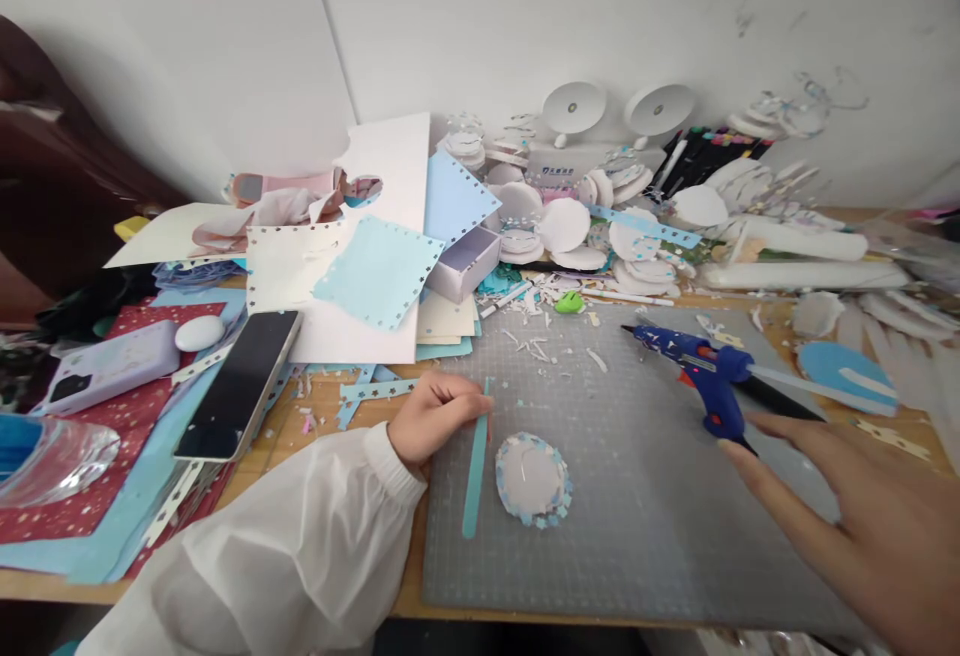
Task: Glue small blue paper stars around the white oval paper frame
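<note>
1. The right hand (862, 516) is spread flat with its fingers apart and holds nothing; its fingertips reach toward the blue glue gun (709, 376), which lies on its side just beyond them, not yet touched.
2. The glue gun's long axis runs up and to the left from that hand: handle nearest the fingertips, nozzle pointing away toward the far left. The right hand is much the nearer of the two; the left hand is well apart from it.
3. The left hand (435, 416), in a white sleeve (300, 546), has its fingers drawn together, pinching the top end of a light blue paper strip (477, 461). The strip runs from the fingers straight back toward the person.
4. Just to the right of the strip, between the two hands, lies a white disc with a blue star-punched rim (532, 481), flat and apart from both hands.
5. All of this sits on a grey cutting mat (637, 536) on a wooden table (330, 406).
6. Left of the left hand lies a phone (240, 386) on red and blue paper; beyond both hands are punched paper sheets (379, 271), white paper discs (562, 226) and scraps, up to a white wall (525, 16).
</note>
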### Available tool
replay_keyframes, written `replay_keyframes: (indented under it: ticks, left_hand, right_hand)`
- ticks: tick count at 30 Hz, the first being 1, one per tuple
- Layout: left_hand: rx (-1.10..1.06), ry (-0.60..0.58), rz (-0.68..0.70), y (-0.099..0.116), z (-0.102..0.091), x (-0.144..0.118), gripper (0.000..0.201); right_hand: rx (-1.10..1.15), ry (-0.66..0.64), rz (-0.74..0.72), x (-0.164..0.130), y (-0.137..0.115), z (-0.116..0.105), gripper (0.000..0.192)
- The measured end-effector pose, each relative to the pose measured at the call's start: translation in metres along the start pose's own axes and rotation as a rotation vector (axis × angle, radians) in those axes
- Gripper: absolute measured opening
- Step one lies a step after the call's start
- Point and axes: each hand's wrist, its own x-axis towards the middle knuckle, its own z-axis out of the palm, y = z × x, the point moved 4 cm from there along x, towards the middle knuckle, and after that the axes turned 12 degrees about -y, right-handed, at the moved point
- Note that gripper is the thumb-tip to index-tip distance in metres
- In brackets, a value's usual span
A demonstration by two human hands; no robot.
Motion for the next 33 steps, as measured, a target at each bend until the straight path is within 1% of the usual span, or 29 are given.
replay_keyframes:
  ticks: [2,4,5,7,9,11,13,16,17,19,21,22,24,26,27,29,30,33]
  left_hand:
    - [-0.017,0.014,0.000,0.002,0.001,0.000,0.036]
    - [-0.019,0.031,0.014,0.005,0.003,0.000,0.036]
    - [-0.019,0.039,0.026,0.006,0.003,0.000,0.037]
    - [-0.030,0.047,0.055,0.008,0.003,0.000,0.042]
    - [-0.062,0.048,0.085,0.007,0.002,0.000,0.048]
    - [-0.097,0.048,0.111,0.006,0.000,0.000,0.049]
    - [-0.122,0.053,0.123,0.005,-0.002,0.000,0.048]
    - [-0.126,0.078,0.123,0.003,-0.003,0.000,0.051]
    - [-0.116,0.085,0.119,0.002,-0.003,0.000,0.053]
    - [-0.074,0.088,0.111,0.002,-0.001,0.000,0.056]
    - [-0.008,0.056,0.099,0.002,0.002,0.000,0.055]
    - [0.027,0.031,0.096,0.003,0.004,0.000,0.054]
    - [0.097,-0.025,0.101,0.005,0.007,-0.001,0.053]
    - [0.171,-0.074,0.126,0.008,0.011,-0.002,0.051]
    - [0.210,-0.094,0.142,0.009,0.012,-0.002,0.049]
    - [0.286,-0.132,0.170,0.011,0.015,-0.003,0.042]
    - [0.317,-0.147,0.182,0.011,0.016,-0.003,0.038]
    - [0.399,-0.187,0.206,0.012,0.019,-0.002,0.027]
  right_hand:
    - [0.040,-0.038,-0.249,0.001,-0.033,-0.008,0.022]
    - [0.102,-0.040,-0.447,0.010,-0.071,-0.011,0.021]
    - [0.096,-0.039,-0.555,0.016,-0.091,-0.009,0.021]
    - [0.070,-0.088,-0.804,0.028,-0.127,0.000,0.022]
    - [0.045,-0.133,-0.950,0.040,-0.151,0.013,0.022]
    - [0.027,-0.099,-1.042,0.049,-0.164,0.024,0.020]
    - [0.009,-0.016,-1.105,0.054,-0.170,0.031,0.018]
    - [-0.008,0.124,-1.172,0.055,-0.169,0.035,0.020]
    - [0.005,0.153,-1.182,0.054,-0.167,0.035,0.021]
    - [0.085,0.180,-1.158,0.054,-0.158,0.035,0.024]
    - [0.227,0.184,-1.055,0.057,-0.144,0.033,0.027]
    - [0.312,0.201,-0.965,0.059,-0.135,0.032,0.028]
    - [0.475,0.258,-0.721,0.063,-0.115,0.031,0.028]
    - [0.648,0.285,-0.482,0.065,-0.096,0.034,0.019]
    - [0.741,0.272,-0.395,0.065,-0.088,0.038,0.014]
    - [0.929,0.180,-0.282,0.064,-0.078,0.050,0.006]
    - [1.012,0.117,-0.246,0.063,-0.075,0.058,0.005]
    - [1.155,-0.078,-0.180,0.060,-0.071,0.078,0.011]
